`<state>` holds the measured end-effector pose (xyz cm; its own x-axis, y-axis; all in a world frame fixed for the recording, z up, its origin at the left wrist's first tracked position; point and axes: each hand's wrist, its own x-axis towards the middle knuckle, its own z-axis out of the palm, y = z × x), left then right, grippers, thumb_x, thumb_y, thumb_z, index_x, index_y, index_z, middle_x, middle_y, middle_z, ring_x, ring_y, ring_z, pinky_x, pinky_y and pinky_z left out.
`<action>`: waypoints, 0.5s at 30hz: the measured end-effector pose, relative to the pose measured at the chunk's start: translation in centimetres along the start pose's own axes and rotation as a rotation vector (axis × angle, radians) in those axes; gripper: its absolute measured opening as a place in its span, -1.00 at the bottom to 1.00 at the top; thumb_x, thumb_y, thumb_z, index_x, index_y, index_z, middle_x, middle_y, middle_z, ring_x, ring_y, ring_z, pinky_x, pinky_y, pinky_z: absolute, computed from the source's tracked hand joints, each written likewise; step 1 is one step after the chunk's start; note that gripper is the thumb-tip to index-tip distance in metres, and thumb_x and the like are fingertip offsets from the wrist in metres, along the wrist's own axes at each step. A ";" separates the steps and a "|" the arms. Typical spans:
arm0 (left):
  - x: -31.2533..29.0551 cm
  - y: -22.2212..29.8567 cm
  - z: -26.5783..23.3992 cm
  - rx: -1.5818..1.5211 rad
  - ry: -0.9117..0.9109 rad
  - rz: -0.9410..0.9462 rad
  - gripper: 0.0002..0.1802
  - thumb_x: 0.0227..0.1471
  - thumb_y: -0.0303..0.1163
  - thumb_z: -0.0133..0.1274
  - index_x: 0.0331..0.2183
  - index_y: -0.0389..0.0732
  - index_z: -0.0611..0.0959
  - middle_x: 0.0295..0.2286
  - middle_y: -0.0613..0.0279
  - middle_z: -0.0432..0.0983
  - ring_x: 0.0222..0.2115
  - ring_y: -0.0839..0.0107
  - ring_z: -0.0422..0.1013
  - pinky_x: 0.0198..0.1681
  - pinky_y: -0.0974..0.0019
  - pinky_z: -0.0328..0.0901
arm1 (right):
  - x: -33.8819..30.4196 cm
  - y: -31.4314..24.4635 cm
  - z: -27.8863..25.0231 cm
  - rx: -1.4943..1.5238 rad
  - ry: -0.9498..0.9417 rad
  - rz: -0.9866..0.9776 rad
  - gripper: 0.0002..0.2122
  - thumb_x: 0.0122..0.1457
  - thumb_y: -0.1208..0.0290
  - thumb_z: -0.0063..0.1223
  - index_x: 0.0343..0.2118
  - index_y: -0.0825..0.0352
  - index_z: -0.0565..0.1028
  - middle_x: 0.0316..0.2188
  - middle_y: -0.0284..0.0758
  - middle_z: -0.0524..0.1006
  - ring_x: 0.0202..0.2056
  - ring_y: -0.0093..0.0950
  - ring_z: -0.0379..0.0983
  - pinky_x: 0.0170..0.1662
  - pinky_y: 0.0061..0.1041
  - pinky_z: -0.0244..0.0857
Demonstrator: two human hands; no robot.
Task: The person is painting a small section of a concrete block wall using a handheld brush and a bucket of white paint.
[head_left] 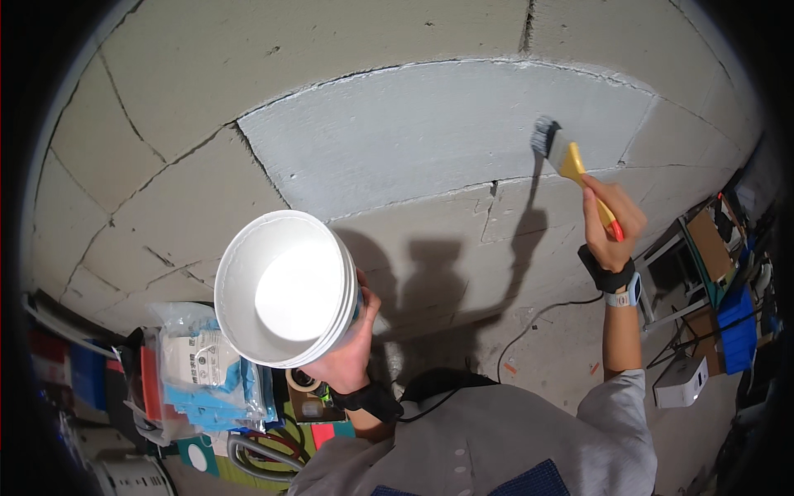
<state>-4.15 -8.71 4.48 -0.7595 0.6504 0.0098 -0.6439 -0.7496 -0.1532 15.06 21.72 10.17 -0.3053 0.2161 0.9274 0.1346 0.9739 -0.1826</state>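
Note:
My right hand [610, 219] is closed round the yellow handle of a paintbrush [571, 159], whose dark bristles carry white paint. The bristle tip looks slightly blurred and is at the painted block [397, 132], a pale white-grey panel in the wall of beige blocks. Whether the bristles press on the surface is hard to tell. With my left hand [351, 351] I grip a white plastic bucket [331, 248] from its right and lower side, its mouth tilted toward me. White paint [298, 293] shows at the bottom of the bucket. Some of my left fingers are hidden behind it.
Unpainted blocks [397, 41] surround the panel. At lower left lie plastic-wrapped blue and white packages [207, 364], a tape roll [304, 380] and a grey hose [248, 455]. A white box [681, 382], a blue bin [734, 326] and a stand are at right. A black cable [538, 318] crosses the floor.

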 end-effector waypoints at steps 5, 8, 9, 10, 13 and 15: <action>0.1 -0.4 0.0 0.015 -0.040 0.004 0.01 -0.09 0.14 0.20 0.28 -0.16 0.25 0.20 -0.06 0.17 0.23 0.01 0.06 0.19 -0.01 0.08 | -1.2 -3.7 2.3 0.185 -0.016 -0.101 -0.77 -0.02 0.72 0.20 -0.25 0.39 0.67 -0.62 -0.28 0.50 -0.62 -0.41 0.42 -0.55 -0.49 0.24; 0.3 -0.5 0.1 0.043 -0.032 0.008 0.02 -0.09 0.14 0.20 0.28 -0.15 0.24 0.20 -0.06 0.16 0.22 0.01 0.06 0.18 0.00 0.09 | -1.7 -4.8 5.8 0.262 -0.092 -0.188 -0.76 -0.03 0.70 0.23 -0.26 0.37 0.68 -0.63 -0.32 0.49 -0.62 -0.41 0.42 -0.56 -0.49 0.26; 0.3 -0.5 0.1 0.046 -0.025 0.003 0.02 -0.09 0.14 0.20 0.28 -0.15 0.24 0.20 -0.06 0.16 0.22 0.01 0.06 0.18 0.00 0.09 | -1.8 -4.7 6.3 0.259 -0.130 -0.170 -0.77 -0.03 0.69 0.24 -0.26 0.36 0.68 -0.61 -0.31 0.51 -0.61 -0.41 0.44 -0.55 -0.49 0.28; 0.2 -0.6 0.1 0.058 -0.038 0.005 0.02 -0.09 0.13 0.21 0.28 -0.15 0.24 0.21 -0.06 0.15 0.22 0.00 0.06 0.18 0.00 0.09 | -2.0 -4.5 6.5 0.255 -0.168 -0.152 -0.77 -0.03 0.68 0.25 -0.26 0.35 0.68 -0.60 -0.30 0.53 -0.60 -0.40 0.46 -0.54 -0.49 0.29; 0.4 -0.9 0.0 0.070 -0.049 0.021 0.02 -0.09 0.11 0.21 0.28 -0.15 0.23 0.21 -0.07 0.13 0.22 0.00 0.05 0.17 0.00 0.10 | -2.3 -2.0 5.4 0.253 -0.112 -0.073 -0.77 0.00 0.67 0.26 -0.24 0.34 0.67 -0.54 -0.26 0.58 -0.57 -0.39 0.48 -0.52 -0.49 0.31; 0.5 -1.3 0.2 0.066 -0.036 0.038 0.01 -0.09 0.11 0.21 0.28 -0.14 0.24 0.21 -0.07 0.14 0.22 0.00 0.05 0.17 0.00 0.10 | -2.6 0.0 3.5 0.154 -0.086 -0.044 -0.78 0.03 0.66 0.24 -0.23 0.34 0.67 -0.49 -0.22 0.61 -0.55 -0.38 0.51 -0.48 -0.49 0.33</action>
<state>-3.71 -7.49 4.86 -0.7854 0.6177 0.0405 -0.6186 -0.7807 -0.0886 12.54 21.40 6.56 -0.3879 0.1718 0.9056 -0.0242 0.9802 -0.1963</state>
